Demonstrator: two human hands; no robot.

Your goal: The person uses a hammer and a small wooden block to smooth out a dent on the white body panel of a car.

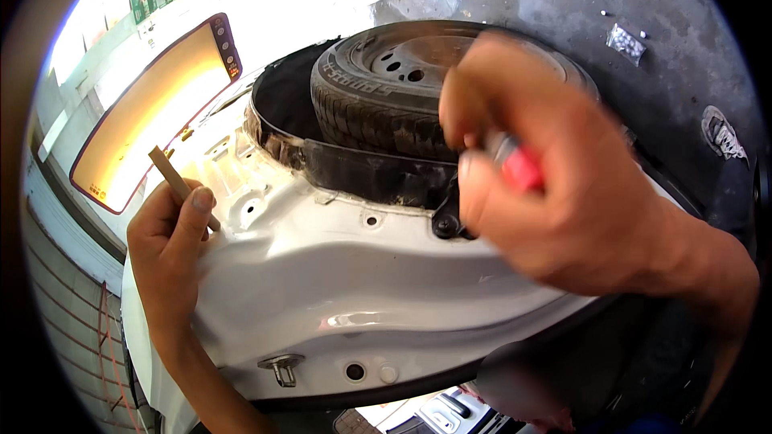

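I look down into a car's open boot. A white rear body panel (338,273) runs across the middle, with a black spare tyre (378,88) lying in the well behind it. My left hand (169,245) rests on the panel's left end and pinches a thin flat tan stick (173,177) between thumb and fingers. My right hand (547,169), blurred with motion, grips a tool with a red handle (521,167) over a black fitting (447,221) on the panel's upper edge. The tool's tip is hidden by my fingers.
The raised rear window (149,112) glows orange at the left. A metal latch striker (281,366) and small holes sit low on the panel. Grey concrete floor (643,0) lies beyond, with a small clear bag of parts (626,42) on it.
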